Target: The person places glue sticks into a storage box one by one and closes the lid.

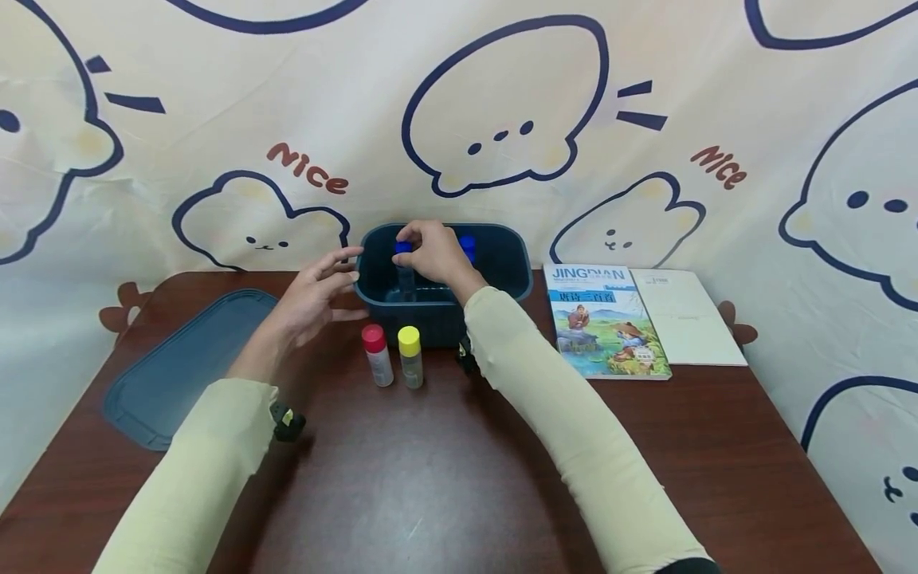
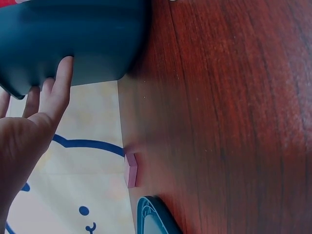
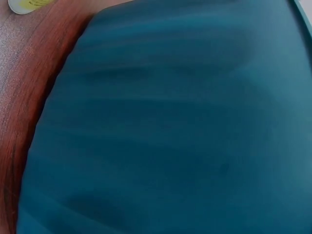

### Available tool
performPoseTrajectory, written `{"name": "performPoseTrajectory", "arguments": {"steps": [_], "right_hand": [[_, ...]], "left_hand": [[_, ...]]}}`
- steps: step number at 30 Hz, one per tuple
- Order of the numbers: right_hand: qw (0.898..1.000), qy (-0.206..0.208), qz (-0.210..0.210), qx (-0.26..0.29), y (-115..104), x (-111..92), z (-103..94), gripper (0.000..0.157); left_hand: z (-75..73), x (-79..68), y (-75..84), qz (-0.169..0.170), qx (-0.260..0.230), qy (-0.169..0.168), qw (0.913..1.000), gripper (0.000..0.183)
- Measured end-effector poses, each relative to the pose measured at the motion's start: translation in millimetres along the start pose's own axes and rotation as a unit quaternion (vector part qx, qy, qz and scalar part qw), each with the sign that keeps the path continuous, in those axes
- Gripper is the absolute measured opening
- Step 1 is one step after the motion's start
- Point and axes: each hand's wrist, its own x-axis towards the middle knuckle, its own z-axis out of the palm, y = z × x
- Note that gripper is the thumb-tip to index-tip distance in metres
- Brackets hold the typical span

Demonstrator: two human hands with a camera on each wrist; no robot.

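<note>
A dark teal plastic bin [image 1: 445,323] stands at the back of the table. Over its opening, my right hand [image 1: 433,253] pinches the blue cap of a small bottle [image 1: 406,279], which is upright inside the bin's left part. Another blue-capped bottle [image 1: 467,244] shows in the bin behind that hand. My left hand [image 1: 304,307] has its fingers extended along the bin's left side; the left wrist view shows fingertips [image 2: 65,73] against the outer wall. In front of the bin stand a red-capped bottle [image 1: 378,356] and a yellow-capped bottle [image 1: 411,359]. The right wrist view shows mostly bin wall [image 3: 170,122].
The bin's flat teal lid [image 1: 190,363] lies on the left of the brown table [image 1: 402,486]. To the right are a colourful book [image 1: 608,323] and a pale book or board [image 1: 688,319]. A printed cloth [image 1: 502,104] hangs right behind the table.
</note>
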Motion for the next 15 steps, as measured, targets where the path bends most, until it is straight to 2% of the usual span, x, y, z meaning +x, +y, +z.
{"name": "performPoseTrajectory", "arguments": {"steps": [15], "right_hand": [[1.0,-0.015,0.012,-0.017,-4.4,3.6,3.4,0.033]], "left_hand": [[-1.2,-0.6,-1.5,0.001,-0.007,-0.001,1.0,0.056]]}}
